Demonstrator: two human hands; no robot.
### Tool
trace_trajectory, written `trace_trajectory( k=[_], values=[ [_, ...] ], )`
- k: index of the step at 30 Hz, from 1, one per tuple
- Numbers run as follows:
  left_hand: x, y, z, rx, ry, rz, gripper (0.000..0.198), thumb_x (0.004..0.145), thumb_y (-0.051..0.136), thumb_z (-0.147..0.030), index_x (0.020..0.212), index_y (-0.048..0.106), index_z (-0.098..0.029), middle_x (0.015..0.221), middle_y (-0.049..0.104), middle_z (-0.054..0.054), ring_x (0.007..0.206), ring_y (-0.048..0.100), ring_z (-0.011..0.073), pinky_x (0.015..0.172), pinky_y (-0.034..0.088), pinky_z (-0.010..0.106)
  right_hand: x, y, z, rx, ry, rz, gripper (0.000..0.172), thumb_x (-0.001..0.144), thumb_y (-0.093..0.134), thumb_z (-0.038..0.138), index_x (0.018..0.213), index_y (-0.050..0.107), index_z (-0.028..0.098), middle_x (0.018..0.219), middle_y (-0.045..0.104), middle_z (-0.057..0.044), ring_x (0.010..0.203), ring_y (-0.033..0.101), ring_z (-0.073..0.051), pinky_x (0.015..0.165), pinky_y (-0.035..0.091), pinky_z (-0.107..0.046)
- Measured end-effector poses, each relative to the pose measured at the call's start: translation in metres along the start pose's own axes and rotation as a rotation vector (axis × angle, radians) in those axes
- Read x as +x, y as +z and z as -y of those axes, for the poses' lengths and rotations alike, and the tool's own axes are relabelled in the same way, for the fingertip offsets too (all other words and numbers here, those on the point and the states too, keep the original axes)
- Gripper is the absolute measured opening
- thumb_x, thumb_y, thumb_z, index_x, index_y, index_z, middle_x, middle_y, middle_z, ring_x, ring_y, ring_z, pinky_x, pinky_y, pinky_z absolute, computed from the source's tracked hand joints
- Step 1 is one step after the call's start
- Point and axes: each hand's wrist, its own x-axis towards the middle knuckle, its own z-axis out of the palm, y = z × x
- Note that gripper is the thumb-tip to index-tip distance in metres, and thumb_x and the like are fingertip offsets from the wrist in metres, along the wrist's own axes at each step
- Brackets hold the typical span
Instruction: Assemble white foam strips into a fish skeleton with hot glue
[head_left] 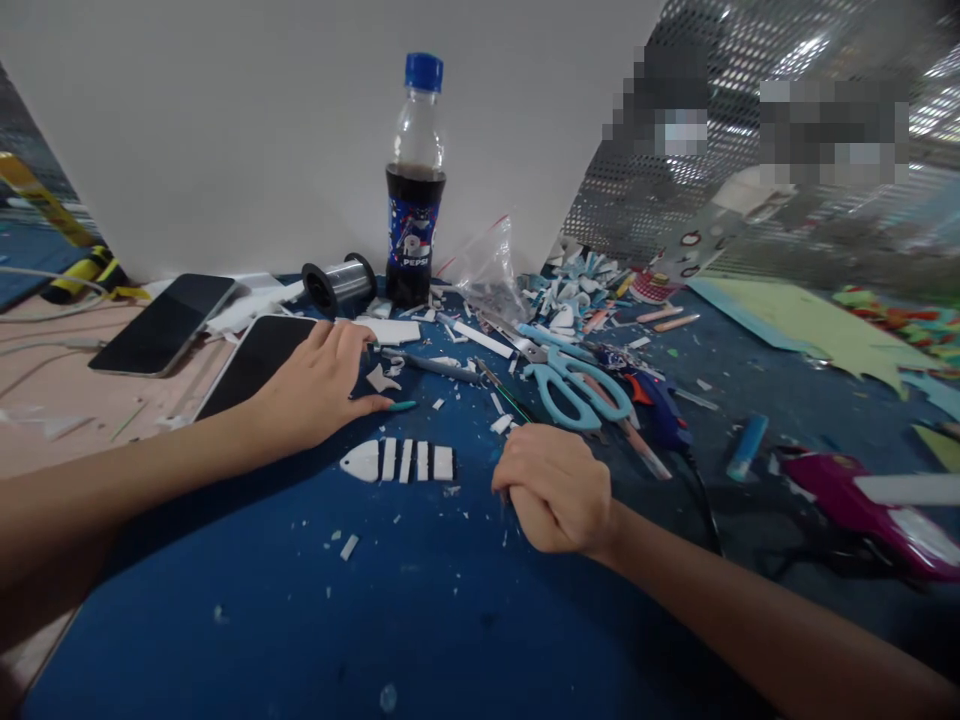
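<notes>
My left hand [319, 385] lies flat and open on the blue mat [420, 600], fingers stretched toward a small teal piece [403, 406]. Just below it sits a row of white foam slices with a rounded tip [397, 461]. My right hand [555, 488] is closed in a fist to the right of the slices, gripping a thin dark stick-like tool [504, 392] that points up and away from it. Neither hand touches the white slices.
A Pepsi bottle [414, 180] stands at the back beside a wire spool [339, 283]. Two phones [163, 323] lie at the left. Teal scissors [574, 385], a glue gun [660, 410], a blue lighter [746, 447], a magenta tool [862, 505] and foam scraps [577, 290] crowd the right.
</notes>
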Motion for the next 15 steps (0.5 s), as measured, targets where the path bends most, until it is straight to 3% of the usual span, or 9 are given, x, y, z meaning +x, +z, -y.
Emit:
trace_trajectory(
  k=[7, 11, 13, 15],
  values=[
    [0.008, -0.005, 0.004, -0.220, -0.069, 0.074, 0.038, 0.087, 0.046, -0.043, 0.110, 0.048, -0.013, 0.106, 0.057, 0.014, 0.103, 0.050, 0.0283, 0.090, 0.045, 0.045, -0.001, 0.000, -0.001, 0.013, -0.003, 0.004, 0.029, 0.073, 0.039, -0.005, 0.061, 0.051, 0.019, 0.048, 0.050, 0.001, 0.043, 0.045, -0.010, 0.043, 0.036, -0.026],
    [0.007, -0.021, 0.005, -0.737, -0.270, 0.210, 0.043, 0.089, 0.041, -0.048, 0.117, 0.053, -0.018, 0.104, 0.063, 0.013, 0.089, 0.059, 0.0229, 0.076, 0.051, 0.038, 0.000, -0.001, -0.002, 0.013, 0.001, 0.004, 0.030, 0.074, 0.039, -0.005, 0.062, 0.051, 0.019, 0.049, 0.051, 0.001, 0.044, 0.047, -0.010, 0.044, 0.037, -0.026],
    [0.007, -0.029, 0.003, -1.031, -0.395, 0.279, 0.044, 0.090, 0.039, -0.051, 0.111, 0.061, -0.019, 0.102, 0.066, 0.013, 0.084, 0.062, 0.0208, 0.073, 0.053, 0.036, 0.001, -0.002, -0.001, 0.013, 0.002, 0.010, 0.030, 0.074, 0.039, -0.005, 0.062, 0.051, 0.018, 0.050, 0.052, 0.001, 0.045, 0.048, -0.010, 0.044, 0.037, -0.026],
    [0.008, -0.035, 0.000, -1.174, -0.466, 0.307, 0.045, 0.090, 0.041, -0.051, 0.099, 0.067, -0.016, 0.093, 0.068, 0.014, 0.076, 0.063, 0.0189, 0.068, 0.054, 0.034, 0.002, -0.002, -0.001, 0.014, -0.001, 0.020, 0.029, 0.074, 0.039, -0.005, 0.062, 0.052, 0.018, 0.050, 0.052, 0.000, 0.045, 0.048, -0.011, 0.044, 0.037, -0.026]
  ],
)
